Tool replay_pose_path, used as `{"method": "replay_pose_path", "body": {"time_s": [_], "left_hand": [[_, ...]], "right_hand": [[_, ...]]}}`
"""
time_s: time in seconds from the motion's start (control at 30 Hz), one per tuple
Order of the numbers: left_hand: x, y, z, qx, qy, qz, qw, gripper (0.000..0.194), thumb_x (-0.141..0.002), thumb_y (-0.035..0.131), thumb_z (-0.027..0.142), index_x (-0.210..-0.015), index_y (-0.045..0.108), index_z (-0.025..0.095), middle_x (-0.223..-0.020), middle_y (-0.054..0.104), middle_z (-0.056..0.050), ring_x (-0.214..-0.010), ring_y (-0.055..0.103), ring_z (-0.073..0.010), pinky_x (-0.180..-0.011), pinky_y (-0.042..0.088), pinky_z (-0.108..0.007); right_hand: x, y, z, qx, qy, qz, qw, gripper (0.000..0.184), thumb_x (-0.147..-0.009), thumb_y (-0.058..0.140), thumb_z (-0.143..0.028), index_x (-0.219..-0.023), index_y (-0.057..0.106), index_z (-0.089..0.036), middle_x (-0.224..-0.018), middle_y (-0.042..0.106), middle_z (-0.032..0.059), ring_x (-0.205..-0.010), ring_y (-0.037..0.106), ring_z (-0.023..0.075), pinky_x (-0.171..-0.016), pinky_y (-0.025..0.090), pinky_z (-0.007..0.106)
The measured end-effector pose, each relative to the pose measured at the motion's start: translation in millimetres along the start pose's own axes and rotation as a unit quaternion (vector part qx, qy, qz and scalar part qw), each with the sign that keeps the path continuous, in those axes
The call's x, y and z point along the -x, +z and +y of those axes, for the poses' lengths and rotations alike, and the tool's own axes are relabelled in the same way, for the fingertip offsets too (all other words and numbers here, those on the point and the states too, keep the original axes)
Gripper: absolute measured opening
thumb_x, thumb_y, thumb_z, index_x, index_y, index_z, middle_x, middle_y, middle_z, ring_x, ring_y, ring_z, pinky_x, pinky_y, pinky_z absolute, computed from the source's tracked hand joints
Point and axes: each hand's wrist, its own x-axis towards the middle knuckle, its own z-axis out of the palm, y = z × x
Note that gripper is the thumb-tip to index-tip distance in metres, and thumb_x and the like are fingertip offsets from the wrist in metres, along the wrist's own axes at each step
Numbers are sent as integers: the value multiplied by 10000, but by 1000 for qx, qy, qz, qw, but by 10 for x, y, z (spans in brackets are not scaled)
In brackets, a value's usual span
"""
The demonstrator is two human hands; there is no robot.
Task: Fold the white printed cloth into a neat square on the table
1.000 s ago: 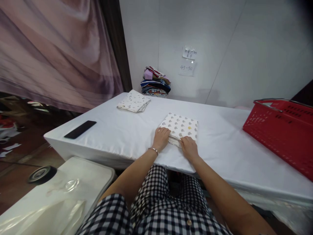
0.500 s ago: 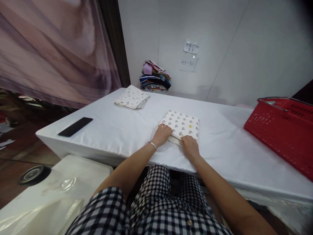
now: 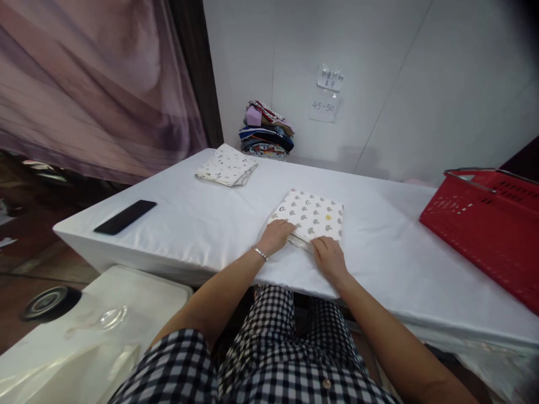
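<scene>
A folded white cloth [image 3: 314, 214] with grey tree-like prints and a yellow one lies flat on the white-covered table [image 3: 379, 264], in front of me. My left hand [image 3: 277, 234], with a bracelet at its wrist, grips the cloth's near left edge. At the near right edge my right hand [image 3: 329, 255] has its fingers curled over the cloth, thumb side towards the layers. Several layers show between the two hands. Farther back on the left rests a second folded white cloth [image 3: 227, 164] with small dark prints, touched by neither hand.
A black phone-like slab [image 3: 126, 217] lies at the table's left. A pile of folded fabrics [image 3: 266, 134] stands against the wall. On the right sits a red plastic basket [image 3: 480, 224]. Below left is a white surface [image 3: 147, 292] with a dark round object [image 3: 51, 303].
My left hand has slid slightly left and down along the cloth's near edge. The right hand and the cloth stay almost in place. The view has shifted a little.
</scene>
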Motion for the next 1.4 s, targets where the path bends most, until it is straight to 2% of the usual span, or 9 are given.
{"method": "replay_pose_path", "body": {"time_s": [0.33,0.5,0.63,0.8,0.9,1.0,1.1,1.23,1.4], "left_hand": [[5,-27,29,18,-5,7,1000,310,-813,478,73,-1071,583,209,-1003,648,-36,-989,546,-176,-863,419,-328],[66,-130,146,43,32,43,998,405,-782,452,37,-1143,550,192,-1202,575,-67,-1145,472,-186,-954,376,-380],[140,-162,205,64,64,2,996,456,-770,432,36,-1184,530,202,-1253,550,-42,-1185,446,-169,-1019,327,-401],[178,-149,191,76,35,-41,996,503,-756,421,31,-1216,514,211,-1301,523,-18,-1224,422,-158,-1063,290,-393],[165,-156,198,80,29,-47,995,508,-744,420,21,-1201,532,211,-1292,533,-16,-1214,438,-164,-1061,298,-398],[155,-163,209,84,28,-37,995,496,-739,421,22,-1184,550,199,-1276,548,-24,-1202,455,-171,-1057,305,-402],[154,-152,205,94,17,-19,995,478,-731,437,30,-1158,572,198,-1247,571,-32,-1189,472,-177,-1055,308,-408],[149,-108,183,111,-1,3,994,449,-715,454,36,-1098,612,207,-1202,604,-31,-1160,501,-184,-1045,320,-413],[113,-62,172,142,-23,32,989,406,-693,470,48,-1007,658,225,-1121,650,-21,-1100,541,-184,-1005,359,-407]], "right_hand": [[15,2,21,-14,-2,6,1000,239,-851,425,-130,-1001,603,-185,-945,607,78,-889,490,205,-780,357,318],[5,-20,-14,-6,-12,-8,1000,251,-851,438,-117,-1018,613,-186,-956,601,82,-881,484,203,-763,343,318],[24,-69,-58,10,-15,-26,1000,276,-845,436,-99,-1023,622,-201,-958,598,77,-879,479,201,-759,334,322],[35,-224,-113,-11,-23,-78,997,306,-831,455,-114,-1090,595,-201,-1012,589,77,-910,486,207,-791,363,336],[-104,-313,-116,-53,-13,-78,995,277,-860,438,-179,-1089,592,-208,-1064,587,82,-967,500,209,-826,386,349],[-315,-300,-62,-76,-5,-53,996,348,-906,386,-317,-1202,531,-205,-1252,515,101,-1158,434,228,-945,349,396],[-438,-168,31,-46,28,-125,991,503,-910,324,-465,-1327,419,-200,-1404,378,101,-1312,275,254,-1038,233,457],[-417,-16,112,-20,63,-232,971,611,-902,263,-541,-1384,337,-173,-1472,260,96,-1365,157,240,-1086,103,444],[-563,-88,160,-78,66,-261,960,536,-917,215,-526,-1312,436,-239,-1416,373,61,-1326,266,209,-1061,187,405]]}}
